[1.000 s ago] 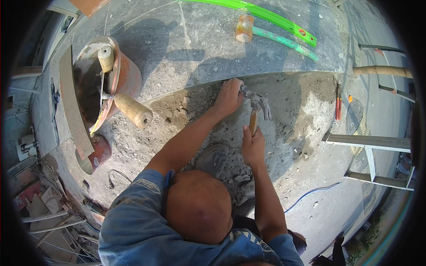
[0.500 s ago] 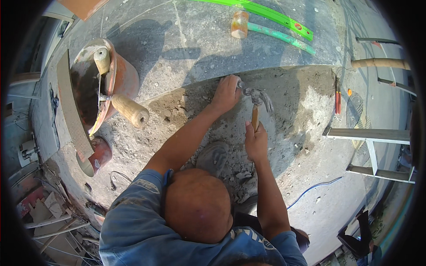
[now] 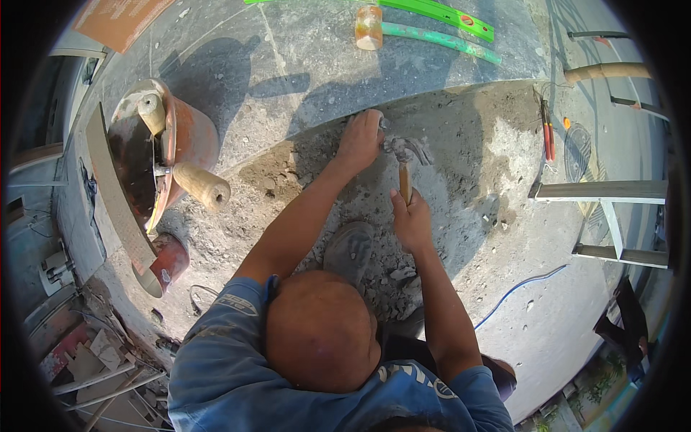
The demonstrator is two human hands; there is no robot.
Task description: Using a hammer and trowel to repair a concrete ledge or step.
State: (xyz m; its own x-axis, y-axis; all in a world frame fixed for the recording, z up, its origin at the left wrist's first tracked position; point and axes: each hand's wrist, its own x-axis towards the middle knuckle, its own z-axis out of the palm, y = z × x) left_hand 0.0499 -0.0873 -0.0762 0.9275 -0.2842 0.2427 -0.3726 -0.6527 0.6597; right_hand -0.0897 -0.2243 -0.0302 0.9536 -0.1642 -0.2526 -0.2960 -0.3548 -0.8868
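My left hand point(image 3: 360, 138) is closed round a grey metal chisel point(image 3: 382, 124) at the edge of the raised concrete slab. Only the chisel's end shows beside the fingers; the rest is hidden in the fist. The wooden handle of a claw hammer point(image 3: 404, 173) is gripped in my right hand point(image 3: 413, 223). Its metal head lies just right of and below the chisel's end, and I cannot tell whether they touch. Broken, dusty rubble point(image 3: 403, 277) covers the ground under both arms.
A bucket point(image 3: 194, 133) with wooden-handled trowels stands left, beside a long flat board point(image 3: 108, 165) and a small red pot point(image 3: 173, 263). On the slab lie a mallet point(image 3: 369, 29) and a green level point(image 3: 439, 14). Red-handled pliers point(image 3: 549, 140) and a ladder point(image 3: 601, 191) are right.
The view has shifted slightly, so the slab and its tools sit farther left and higher. Both hands keep their holds, and the hammer's head stays close to the chisel, now slightly lower relative to it.
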